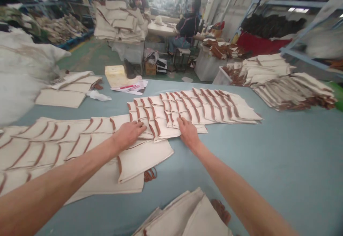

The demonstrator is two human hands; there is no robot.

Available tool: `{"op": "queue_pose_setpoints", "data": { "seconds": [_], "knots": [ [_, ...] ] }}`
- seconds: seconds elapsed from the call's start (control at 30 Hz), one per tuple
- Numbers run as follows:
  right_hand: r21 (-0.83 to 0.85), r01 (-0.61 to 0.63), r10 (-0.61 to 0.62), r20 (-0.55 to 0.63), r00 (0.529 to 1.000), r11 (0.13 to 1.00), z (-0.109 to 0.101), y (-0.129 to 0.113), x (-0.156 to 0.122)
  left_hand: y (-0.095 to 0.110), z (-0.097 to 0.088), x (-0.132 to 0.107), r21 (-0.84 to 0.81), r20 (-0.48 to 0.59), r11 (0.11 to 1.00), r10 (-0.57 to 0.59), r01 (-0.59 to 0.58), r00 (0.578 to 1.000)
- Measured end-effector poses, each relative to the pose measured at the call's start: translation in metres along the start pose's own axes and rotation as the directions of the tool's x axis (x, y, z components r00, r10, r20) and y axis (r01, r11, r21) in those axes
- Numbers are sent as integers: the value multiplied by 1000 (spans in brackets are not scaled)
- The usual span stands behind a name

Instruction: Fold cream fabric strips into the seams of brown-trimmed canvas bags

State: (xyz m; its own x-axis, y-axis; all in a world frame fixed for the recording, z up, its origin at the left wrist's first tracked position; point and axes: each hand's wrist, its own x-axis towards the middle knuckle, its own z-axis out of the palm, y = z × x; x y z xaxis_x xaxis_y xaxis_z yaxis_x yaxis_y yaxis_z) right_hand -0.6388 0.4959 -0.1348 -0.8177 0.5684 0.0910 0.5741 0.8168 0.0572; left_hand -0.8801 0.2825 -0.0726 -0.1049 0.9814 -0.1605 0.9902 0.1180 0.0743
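Note:
Overlapping cream canvas pieces with brown edge strips lie fanned out in rows on the table. My right hand (188, 133) grips the near edge of the canvas pieces (211, 104) in the middle row, fingers on top. At the left end of that row, my left hand (130, 135) has its fingers curled on the canvas at the brown strips; its fingertips are partly hidden. Below my left forearm, more canvas pieces (144, 157) fan out to the left. A loose bundle of brown strips (150, 174) pokes out beside them.
Another canvas stack (184, 214) lies at the near edge of the blue-green table (268, 164). Canvas piles (294, 89) stand at the right, and a smaller stack (61, 93) at back left. Papers with a red pen (130, 86) lie behind. A person (187, 27) sits farther off.

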Motion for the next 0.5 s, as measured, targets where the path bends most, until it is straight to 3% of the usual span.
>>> {"op": "queue_pose_setpoints", "data": {
  "seconds": [0.13,0.23,0.33,0.5],
  "knots": [
    [4,31,-31,21,999,1000,-22,0,-10,35,0,-23,10,-36,996,-84,84,996],
    [-28,65,-64,36,997,998,-37,-11,-33,56,9,-52,-30,-34,993,-114,113,993],
    [-74,100,-96,55,994,992,-43,-31,-62,57,26,-80,-84,-18,990,-114,112,993],
    [-128,102,-94,70,993,987,-48,-61,-103,41,62,-115,-127,-10,984,-128,125,992]
  ]
}}
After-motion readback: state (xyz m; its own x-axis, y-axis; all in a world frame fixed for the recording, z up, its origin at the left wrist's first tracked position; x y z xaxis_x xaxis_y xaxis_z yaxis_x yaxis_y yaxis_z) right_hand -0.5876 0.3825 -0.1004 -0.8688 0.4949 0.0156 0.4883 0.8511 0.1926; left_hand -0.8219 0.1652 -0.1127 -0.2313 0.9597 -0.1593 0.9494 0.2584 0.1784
